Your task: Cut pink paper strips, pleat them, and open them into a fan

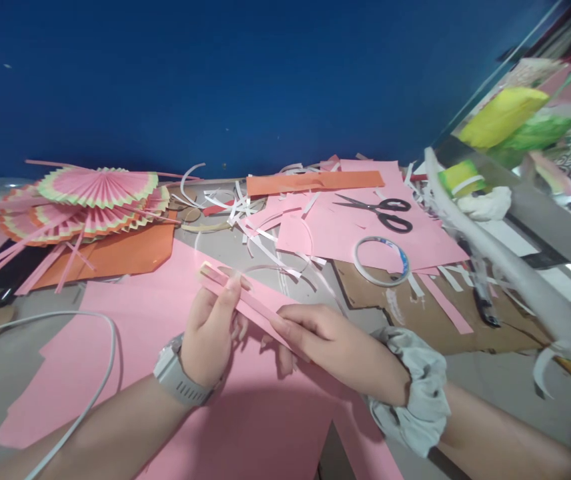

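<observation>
Between both hands is a narrow folded strip of pink paper (257, 311), slanting from upper left down to the right, with a pale yellow tip at its far end. My left hand (211, 337) pinches its upper part with the thumb on top. Closer to the lower end, my right hand (325, 333) is closed on the same strip, thumb along its top face. Some fingers of both hands are hidden underneath. Large pink paper sheets (245, 427) lie under the hands.
Pleated paper fans (100, 187) are stacked at left on orange paper (135, 257). Black-handled scissors (380, 210) and a tape roll (381, 261) lie at right. Paper scraps (265, 240), cardboard (415, 320), a utility knife (485, 307) and a white cable (110, 347) are around.
</observation>
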`<action>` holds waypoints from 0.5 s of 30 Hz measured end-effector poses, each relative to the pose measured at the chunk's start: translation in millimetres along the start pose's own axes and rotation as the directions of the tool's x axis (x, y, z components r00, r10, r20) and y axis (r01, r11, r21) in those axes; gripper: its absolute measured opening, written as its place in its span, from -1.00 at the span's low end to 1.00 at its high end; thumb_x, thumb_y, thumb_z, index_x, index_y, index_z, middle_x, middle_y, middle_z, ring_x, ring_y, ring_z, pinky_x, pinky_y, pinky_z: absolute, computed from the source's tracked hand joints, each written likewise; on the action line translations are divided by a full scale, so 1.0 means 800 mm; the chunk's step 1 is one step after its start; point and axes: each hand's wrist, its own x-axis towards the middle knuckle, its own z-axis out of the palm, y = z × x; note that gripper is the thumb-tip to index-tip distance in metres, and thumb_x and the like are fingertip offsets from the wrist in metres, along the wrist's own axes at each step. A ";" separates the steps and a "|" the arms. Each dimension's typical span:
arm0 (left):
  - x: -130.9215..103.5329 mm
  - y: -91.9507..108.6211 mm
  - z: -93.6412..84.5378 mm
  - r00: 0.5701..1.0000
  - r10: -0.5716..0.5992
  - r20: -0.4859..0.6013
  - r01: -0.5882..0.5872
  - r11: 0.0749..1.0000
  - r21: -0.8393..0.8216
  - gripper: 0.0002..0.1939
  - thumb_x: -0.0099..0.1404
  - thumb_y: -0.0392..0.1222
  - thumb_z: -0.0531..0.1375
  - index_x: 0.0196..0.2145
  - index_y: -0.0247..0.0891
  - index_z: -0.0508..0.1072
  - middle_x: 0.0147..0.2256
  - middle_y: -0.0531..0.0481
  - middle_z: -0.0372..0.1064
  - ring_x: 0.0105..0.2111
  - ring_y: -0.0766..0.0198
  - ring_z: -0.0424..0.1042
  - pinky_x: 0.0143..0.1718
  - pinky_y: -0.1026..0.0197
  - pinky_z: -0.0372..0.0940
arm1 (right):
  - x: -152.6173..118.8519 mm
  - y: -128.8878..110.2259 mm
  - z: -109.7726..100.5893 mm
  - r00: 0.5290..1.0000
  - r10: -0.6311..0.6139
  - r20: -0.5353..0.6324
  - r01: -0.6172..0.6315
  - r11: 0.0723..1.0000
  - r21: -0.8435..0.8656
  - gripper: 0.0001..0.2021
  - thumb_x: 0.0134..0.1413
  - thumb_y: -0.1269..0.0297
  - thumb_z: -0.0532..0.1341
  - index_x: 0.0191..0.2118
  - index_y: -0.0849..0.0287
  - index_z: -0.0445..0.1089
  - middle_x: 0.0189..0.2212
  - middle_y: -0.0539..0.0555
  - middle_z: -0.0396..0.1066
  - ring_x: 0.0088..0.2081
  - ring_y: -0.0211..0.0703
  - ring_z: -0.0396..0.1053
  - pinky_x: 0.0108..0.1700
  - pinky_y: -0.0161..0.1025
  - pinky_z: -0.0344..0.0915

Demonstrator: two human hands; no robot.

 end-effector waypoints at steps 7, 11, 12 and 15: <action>0.003 -0.004 -0.001 0.945 0.011 0.326 -0.039 0.996 0.080 -0.74 0.29 -0.01 0.03 -0.42 -0.25 0.27 -0.72 0.18 0.10 -0.71 0.43 0.15 -0.66 0.37 0.12 | 0.001 0.002 0.005 0.998 -0.002 -0.068 -0.002 0.998 -0.065 -0.59 0.27 0.15 -0.14 -0.44 0.20 0.32 -0.55 0.00 0.44 -0.41 -0.26 0.36 -0.21 -0.29 0.22; 0.000 -0.005 -0.001 0.947 0.000 0.321 -0.065 0.979 0.193 -0.66 0.31 -0.04 0.01 -0.54 -0.27 0.24 -0.73 0.18 0.08 -0.71 0.44 0.15 -0.64 0.36 0.13 | -0.001 0.003 0.005 0.997 0.009 -0.079 -0.016 0.997 -0.079 -0.70 0.23 0.15 -0.04 -0.33 0.20 0.34 -0.50 0.00 0.44 -0.40 -0.26 0.38 -0.27 -0.31 0.23; 0.000 -0.005 -0.001 0.956 0.004 0.292 -0.064 0.978 0.198 -0.66 0.31 -0.03 0.01 -0.53 -0.27 0.25 -0.74 0.19 0.06 -0.72 0.45 0.13 -0.65 0.37 0.11 | -0.001 0.003 0.004 0.997 0.018 -0.077 -0.024 0.996 -0.082 -0.74 0.21 0.16 0.00 -0.30 0.19 0.33 -0.48 0.00 0.45 -0.40 -0.25 0.39 -0.29 -0.31 0.23; 0.000 -0.004 -0.002 0.978 0.022 0.209 -0.066 0.975 0.210 -0.69 0.29 0.01 0.03 -0.46 -0.27 0.29 -0.76 0.21 0.03 -0.75 0.44 0.10 -0.71 0.38 0.06 | 0.000 0.004 0.002 0.997 0.027 -0.069 -0.031 0.998 -0.054 -0.76 0.20 0.14 0.02 -0.31 0.18 0.30 -0.44 0.01 0.46 -0.36 -0.24 0.39 -0.27 -0.30 0.23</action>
